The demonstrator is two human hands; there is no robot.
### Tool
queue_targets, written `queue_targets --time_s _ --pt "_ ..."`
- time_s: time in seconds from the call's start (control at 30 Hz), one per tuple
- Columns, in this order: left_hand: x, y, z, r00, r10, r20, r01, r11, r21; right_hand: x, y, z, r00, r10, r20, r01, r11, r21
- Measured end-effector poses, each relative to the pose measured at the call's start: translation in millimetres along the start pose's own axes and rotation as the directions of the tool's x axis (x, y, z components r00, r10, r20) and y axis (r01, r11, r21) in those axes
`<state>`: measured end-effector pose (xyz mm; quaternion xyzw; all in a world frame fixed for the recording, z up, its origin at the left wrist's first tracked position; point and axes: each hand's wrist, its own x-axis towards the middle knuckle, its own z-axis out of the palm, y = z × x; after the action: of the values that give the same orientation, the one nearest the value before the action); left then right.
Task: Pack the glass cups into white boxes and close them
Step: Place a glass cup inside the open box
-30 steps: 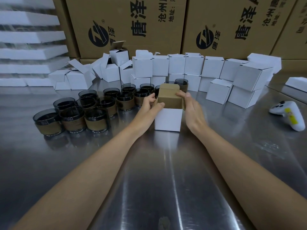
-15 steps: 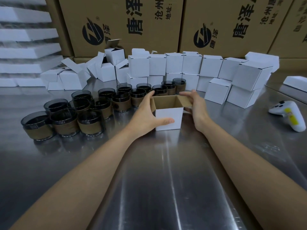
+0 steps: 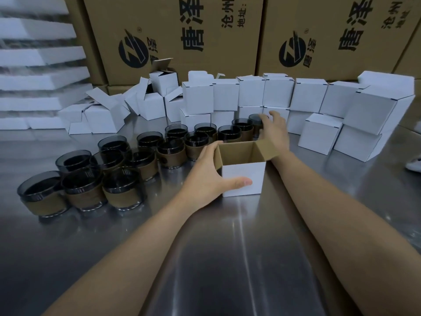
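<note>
Left arm runs diagonally up from the lower left. The left hand (image 3: 211, 176) clasps the small open white cardboard box (image 3: 243, 179): the thumb lies flat across the white front face and the fingers wrap the left wall up to the rim. Grip closed on the box.

Right arm is stretched forward past the box's right side. The right hand (image 3: 274, 131) is beyond the box, its fingers spread and curved over the rightmost smoky dark glass cup (image 3: 253, 123). Grip unclosed. The hand is blurred, so contact with the cup cannot be told.

The box sits mid-bench on the shiny steel bench (image 3: 227, 258), near the hands. It stands upright with the mouth up and the brown inside showing. One flap is folded out to the right, under the right forearm. It is roughly cubic, with no clear long axis.

The cluster of dark glass cups with brown sleeves (image 3: 118, 190) runs from front left back to the right hand. All stand upright with rims up and sit close together.

Behind are stacked closed white boxes (image 3: 309, 94). To the left are loose white boxes with flaps open (image 3: 104, 115). Large brown printed cartons (image 3: 182, 30) wall off the back. Blurred white flat stacks (image 3: 34, 74) are far left. A white rounded object (image 3: 413, 164) is cut off by the right edge.
</note>
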<state>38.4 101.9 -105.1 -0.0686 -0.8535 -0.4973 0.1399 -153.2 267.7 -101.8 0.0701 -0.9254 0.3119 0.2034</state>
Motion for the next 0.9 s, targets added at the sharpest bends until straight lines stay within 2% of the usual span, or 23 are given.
queue_targets --time_s 0.03,0.1,0.23,0.4,0.63,0.77,0.9 --pt "0.2 -0.8 -0.1 1.0 0.004 -0.005 -0.004 1.0 0.015 1.9 0.9 2.6 1.0 0.002 0.019 -0.001 0.996 -0.084" --pt "1.2 -1.8 0.0 1.0 0.011 -0.015 -0.011 0.999 0.033 2.9 3.4 5.2 1.0 0.017 0.02 -0.014 0.994 -0.109" --pt "0.1 -1.1 0.3 0.999 0.02 -0.033 -0.018 0.998 0.058 -13.7 2.9 -6.2 0.997 0.029 -0.069 -0.026 0.999 0.038" --pt "-3.3 2.9 0.5 0.998 0.0 -0.065 0.005 0.997 0.074 -56.7 -0.4 -27.7 0.982 0.123 -0.145 -0.085 0.966 0.244" --pt "-10.2 5.5 -3.7 0.993 -0.04 -0.111 0.052 0.993 0.106 -116.7 -6.3 -54.7 0.99 0.051 -0.131 -0.016 0.967 0.255" --pt "-13.4 5.7 -3.7 0.992 -0.04 -0.122 0.053 0.993 0.105 -134.9 -12.5 -64.5 0.99 0.061 -0.126 -0.028 0.968 0.25" --pt "-12.9 5.0 -4.4 0.991 -0.045 -0.125 0.057 0.994 0.09 -136.3 -29.5 -73.5 0.958 0.125 -0.26 -0.008 0.913 0.407"
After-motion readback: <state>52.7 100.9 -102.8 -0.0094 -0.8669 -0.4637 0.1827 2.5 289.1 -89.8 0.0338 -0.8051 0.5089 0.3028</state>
